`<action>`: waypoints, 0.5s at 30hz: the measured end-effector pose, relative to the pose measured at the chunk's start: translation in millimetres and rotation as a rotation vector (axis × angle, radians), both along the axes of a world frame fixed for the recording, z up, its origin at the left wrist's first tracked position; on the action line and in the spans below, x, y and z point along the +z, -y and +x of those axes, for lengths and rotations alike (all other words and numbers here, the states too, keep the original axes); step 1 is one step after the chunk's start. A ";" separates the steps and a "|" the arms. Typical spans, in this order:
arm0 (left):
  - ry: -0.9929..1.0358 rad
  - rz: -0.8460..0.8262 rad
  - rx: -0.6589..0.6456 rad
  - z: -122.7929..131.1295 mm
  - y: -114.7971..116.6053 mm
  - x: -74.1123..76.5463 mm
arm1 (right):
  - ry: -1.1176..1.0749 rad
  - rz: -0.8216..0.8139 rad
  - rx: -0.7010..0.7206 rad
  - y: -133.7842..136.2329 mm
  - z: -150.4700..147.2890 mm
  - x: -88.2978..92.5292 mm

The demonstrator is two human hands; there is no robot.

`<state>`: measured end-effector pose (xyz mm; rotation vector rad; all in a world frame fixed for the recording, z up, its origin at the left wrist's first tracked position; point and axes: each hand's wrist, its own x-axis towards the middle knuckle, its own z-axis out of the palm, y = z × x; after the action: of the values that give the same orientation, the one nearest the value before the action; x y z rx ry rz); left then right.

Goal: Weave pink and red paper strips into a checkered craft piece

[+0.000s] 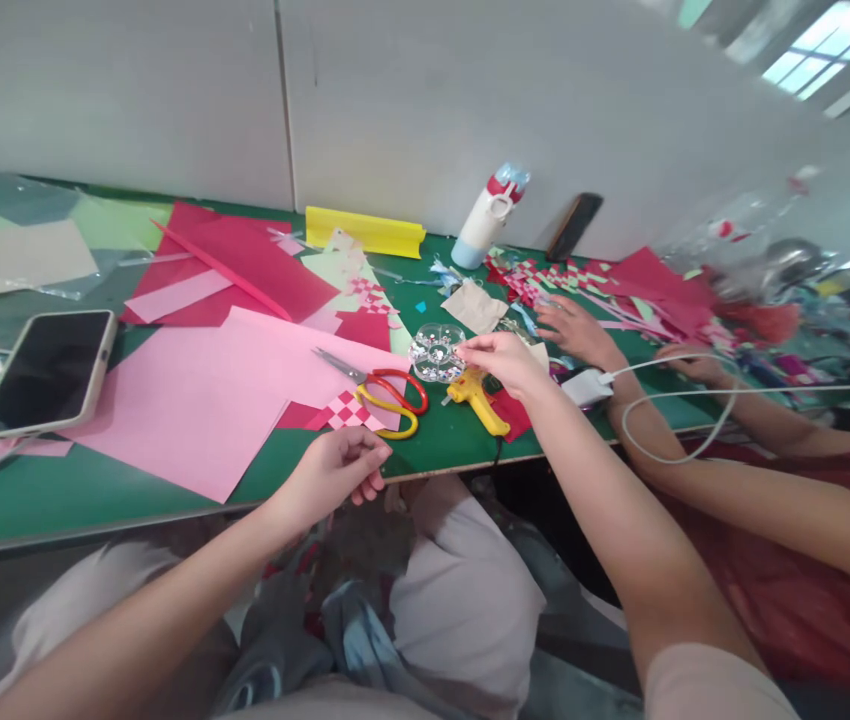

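Note:
My right hand [504,362] reaches to the right side of a clear, flower-shaped compartment tray [438,352] that holds small bits; its thumb and forefinger are pinched together, and whatever lies between them is too small to make out. My left hand [344,465] hovers at the table's front edge with curled fingers, thumb near the fingertips; what it may hold is hidden. Just beyond it lie a red-and-white woven paper piece [350,411] and scissors [395,402] with red and yellow handles. A yellow glue gun [479,400] rests below the tray.
Pink sheets [185,390], red paper [245,262] and a phone [46,372] cover the left. Behind stand a bottle [489,220] and yellow paper [365,232]. At right, another person's hands [579,328] reach over the table, near a white cable [642,400].

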<state>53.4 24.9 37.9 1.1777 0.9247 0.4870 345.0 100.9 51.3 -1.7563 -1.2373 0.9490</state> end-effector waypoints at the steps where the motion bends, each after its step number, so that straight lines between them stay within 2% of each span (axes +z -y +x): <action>1: -0.037 0.073 0.030 -1.0 -2.2 0.0 | 0.015 0.003 -0.015 -7.4 2.5 -1.9; 5: -0.145 0.486 0.134 -6.9 -9.5 -2.2 | 0.047 0.015 -0.069 -33.9 14.4 -9.9; 7: -0.171 0.605 0.145 -9.1 -12.0 -3.5 | 0.051 0.001 -0.092 -43.7 19.9 -13.8; 15: -0.253 0.601 0.151 -4.6 -20.3 -13.3 | 0.054 -0.064 -0.146 -63.0 32.8 -25.2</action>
<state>48.8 45.3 24.6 1.7496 1.1289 0.7846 377.7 164.0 26.0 -1.9058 -1.1062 0.8693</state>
